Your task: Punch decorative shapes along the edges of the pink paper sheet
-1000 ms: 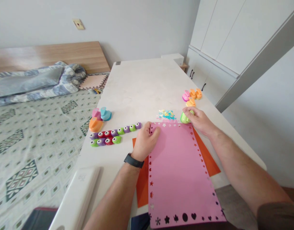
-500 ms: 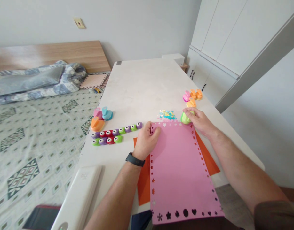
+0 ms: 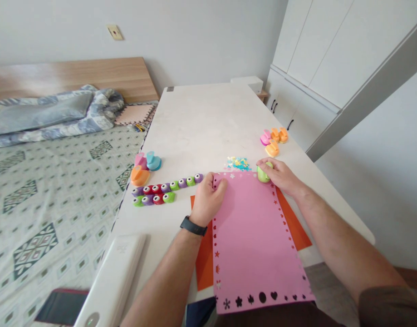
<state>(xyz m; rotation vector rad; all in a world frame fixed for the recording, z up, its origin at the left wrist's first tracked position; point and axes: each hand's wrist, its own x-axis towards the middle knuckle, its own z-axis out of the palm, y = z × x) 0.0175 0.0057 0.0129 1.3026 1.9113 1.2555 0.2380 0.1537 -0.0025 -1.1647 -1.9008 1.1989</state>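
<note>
A pink sheet (image 3: 249,236) with small shapes punched along its edges lies in front of me, its near end over the table edge. My left hand (image 3: 210,193) is closed on its far left corner, thumb on top. In my right hand (image 3: 281,175) is a green craft punch (image 3: 264,172), gripped at the sheet's far right corner; whether the paper sits in its slot I cannot tell. Just beyond the far edge lies a small pile of blue, yellow and pink cut-outs (image 3: 238,163). Orange paper (image 3: 293,222) shows beneath the pink sheet on both sides.
Two rows of small coloured punches (image 3: 165,187) lie left of my left hand, with larger punches (image 3: 140,175) behind them. More orange and pink punches (image 3: 272,147) stand at the right. A long white device (image 3: 113,277) lies near left, beside a phone (image 3: 63,306) on the bed.
The green punch in my right hand has moved slightly toward me and now overlaps the sheet's corner. The view has shifted a little; my left hand keeps its hold.
</note>
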